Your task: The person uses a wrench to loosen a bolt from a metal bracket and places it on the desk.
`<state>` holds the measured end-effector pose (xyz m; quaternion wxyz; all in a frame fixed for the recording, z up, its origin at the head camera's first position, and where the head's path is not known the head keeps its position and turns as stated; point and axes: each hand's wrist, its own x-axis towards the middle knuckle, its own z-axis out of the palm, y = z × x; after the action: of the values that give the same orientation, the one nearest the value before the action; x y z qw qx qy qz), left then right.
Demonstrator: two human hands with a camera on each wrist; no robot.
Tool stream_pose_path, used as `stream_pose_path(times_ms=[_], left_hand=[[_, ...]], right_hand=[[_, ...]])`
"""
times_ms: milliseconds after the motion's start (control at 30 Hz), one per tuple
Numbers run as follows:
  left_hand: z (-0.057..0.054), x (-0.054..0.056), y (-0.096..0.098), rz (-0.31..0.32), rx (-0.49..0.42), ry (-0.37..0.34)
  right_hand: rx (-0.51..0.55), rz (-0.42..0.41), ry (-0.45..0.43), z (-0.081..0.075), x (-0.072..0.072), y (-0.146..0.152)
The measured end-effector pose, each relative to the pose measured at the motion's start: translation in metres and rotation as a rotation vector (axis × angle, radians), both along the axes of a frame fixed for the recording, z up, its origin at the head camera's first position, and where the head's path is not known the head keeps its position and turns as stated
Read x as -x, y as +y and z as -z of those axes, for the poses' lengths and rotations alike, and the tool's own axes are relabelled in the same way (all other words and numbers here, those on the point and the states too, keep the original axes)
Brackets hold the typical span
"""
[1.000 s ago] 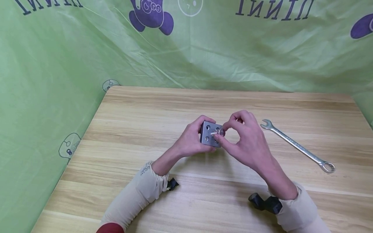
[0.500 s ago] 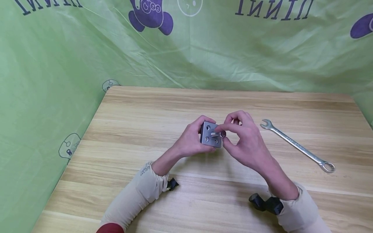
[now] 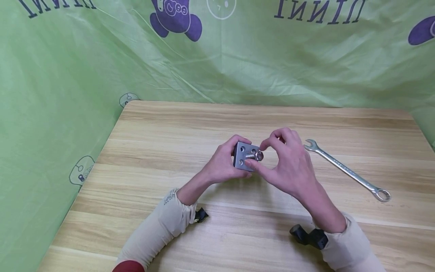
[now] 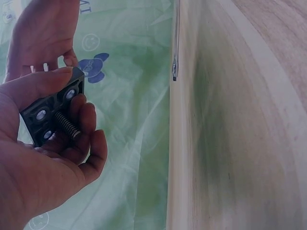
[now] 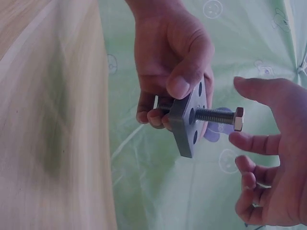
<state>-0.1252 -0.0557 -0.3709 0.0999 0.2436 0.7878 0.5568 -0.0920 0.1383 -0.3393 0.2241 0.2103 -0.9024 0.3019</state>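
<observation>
Clasping the metal block (image 5: pixel 185 128), left grip (image 3: pixel 223 160) snug; right grip (image 3: pixel 289 166) wide near the bolt (image 5: pixel 217 116).

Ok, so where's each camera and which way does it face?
Head: worn on the head, facing forward and down over table and combination wrench; left hand, right hand and sleeves show.
Left wrist: worn there, facing the metal plate the left hand grips; both hands show.
Right wrist: worn there, facing the hex bolt; both hands show.
Shared: both wrist views show the bolt through the plate, from opposite sides.
</observation>
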Motion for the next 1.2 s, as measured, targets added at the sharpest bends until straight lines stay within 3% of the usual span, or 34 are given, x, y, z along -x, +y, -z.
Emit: stream_pose_path(times_ms=[133, 333, 867, 1100, 1200], left_hand=[[0.0, -0.0002, -0.0002, 0.002, 0.0, 0.004], [-0.0001, -0.0001, -0.0002, 0.005, 0.004, 0.004], [0.0018, 0.001, 0.0002, 0.0, -0.01, 0.005], [0.0019, 0.0007, 0.0007, 0.003, -0.012, -0.017], [0.0018, 0.0007, 0.0007, -0.001, -0.01, -0.011]], right_hand=[[-0.013, 0.043, -0.024, 0.0007, -0.0017, -0.001], [-0.014, 0.024, 0.019, 0.0026, -0.0013, -0.002], [0.139, -0.14, 0.022, 0.0012, 0.0011, 0.0005], [0.133, -0.22, 0.078, 0.0024, 0.0032, 0.0016], [0.118, -0.223, 0.061, 0.0018, 0.0031, 0.0026]])
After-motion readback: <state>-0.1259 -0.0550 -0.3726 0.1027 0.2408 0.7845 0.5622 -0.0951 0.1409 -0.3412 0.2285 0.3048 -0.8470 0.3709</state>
